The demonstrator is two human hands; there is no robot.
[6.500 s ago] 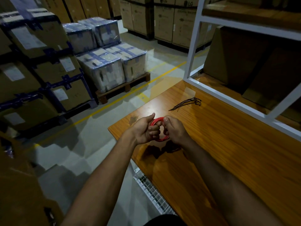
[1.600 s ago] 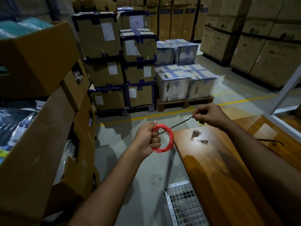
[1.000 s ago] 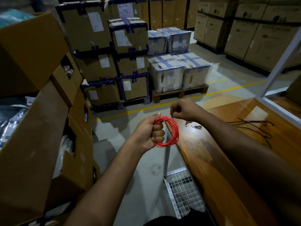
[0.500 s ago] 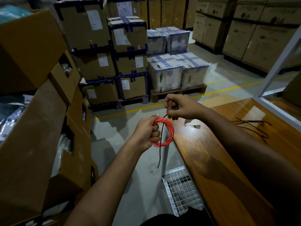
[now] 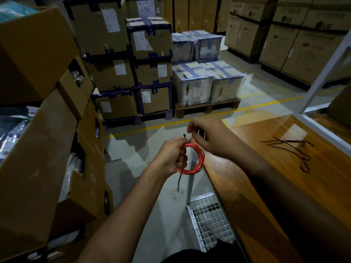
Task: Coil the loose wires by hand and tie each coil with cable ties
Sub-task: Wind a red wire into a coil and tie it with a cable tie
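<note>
Mid-frame, our left hand (image 5: 171, 155) grips the red wire coil (image 5: 196, 160) and black cable tie (image 5: 180, 174), while our right hand (image 5: 206, 136) pinches the tie's head.

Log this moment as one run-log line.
left hand: grips red wire coil | right hand: pinches cable tie | spare ties: on bench

Stacked cardboard boxes (image 5: 38, 130) wall in the left. The wooden table (image 5: 275, 186) fills the right, loose cable ties (image 5: 292, 149) lying far along it. Bare floor (image 5: 133, 168) runs between.
</note>
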